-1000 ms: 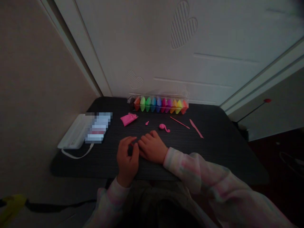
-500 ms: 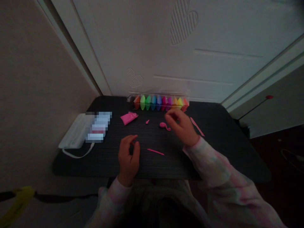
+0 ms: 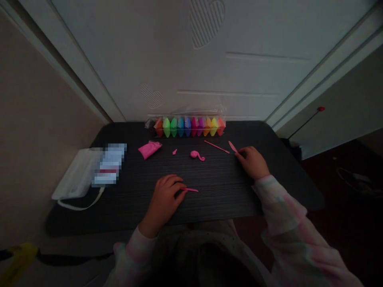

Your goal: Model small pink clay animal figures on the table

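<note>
My left hand [image 3: 166, 199] rests on the dark table with thumb and forefinger closed at one end of a thin pink strip [image 3: 193, 190]; whether it is clay or a tool I cannot tell. Farther right, my right hand [image 3: 253, 161] has its fingers closed on the handle of a pink plastic knife [image 3: 232, 147], whose blade points away from me. Between the hands and beyond them lies a pink clay coil [image 3: 194, 154] with a curled tail. To its left is a small pink clay piece [image 3: 174, 152]. A slim pink modelling stick [image 3: 217, 146] lies left of the knife.
A crumpled pink packet [image 3: 150, 150] lies left of the clay pieces. Along the back stands a clear-wrapped row of coloured clay packs [image 3: 187, 126] by the white door panel. At the left are a blurred-out phone [image 3: 109, 164], a white box [image 3: 77, 172] and a white cable [image 3: 82, 208].
My right hand has moved right and taken hold of the knife; the modelling stick now shows on the table. My left hand has come to the strip's end. The view has shifted slightly.
</note>
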Tool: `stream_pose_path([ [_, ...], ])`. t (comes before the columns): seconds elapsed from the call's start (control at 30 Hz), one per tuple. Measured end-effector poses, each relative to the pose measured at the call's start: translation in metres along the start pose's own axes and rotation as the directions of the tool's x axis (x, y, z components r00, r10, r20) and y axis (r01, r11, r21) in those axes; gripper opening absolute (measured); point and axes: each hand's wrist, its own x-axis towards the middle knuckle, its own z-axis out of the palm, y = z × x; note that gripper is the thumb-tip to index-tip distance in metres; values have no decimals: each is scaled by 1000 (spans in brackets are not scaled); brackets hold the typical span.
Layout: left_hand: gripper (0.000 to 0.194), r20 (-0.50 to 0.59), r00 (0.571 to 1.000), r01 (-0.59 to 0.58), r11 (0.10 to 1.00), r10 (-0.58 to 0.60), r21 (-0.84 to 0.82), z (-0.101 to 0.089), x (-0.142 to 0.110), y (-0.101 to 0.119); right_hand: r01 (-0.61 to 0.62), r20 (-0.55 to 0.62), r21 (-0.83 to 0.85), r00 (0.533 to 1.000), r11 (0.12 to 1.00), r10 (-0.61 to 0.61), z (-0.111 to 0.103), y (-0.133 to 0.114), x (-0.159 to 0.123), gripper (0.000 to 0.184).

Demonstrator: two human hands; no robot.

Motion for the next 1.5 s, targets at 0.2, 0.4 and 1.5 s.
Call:
stream_pose_path([
  [0.2,9,-3,997,79,996,-79,-37,-2,2,12,-72,62,24,996,997,70,-1,3,10,17],
  [0.4,8,-54,986,160,986,-157,45,6,2,24,-159,7,93,987,983,159,-15,-14,-20,17],
  [1.5,14,-39,982,186,964,-182,189,16,9,33,653,-34,21,757,757,-652,16,-88,-99,23],
])
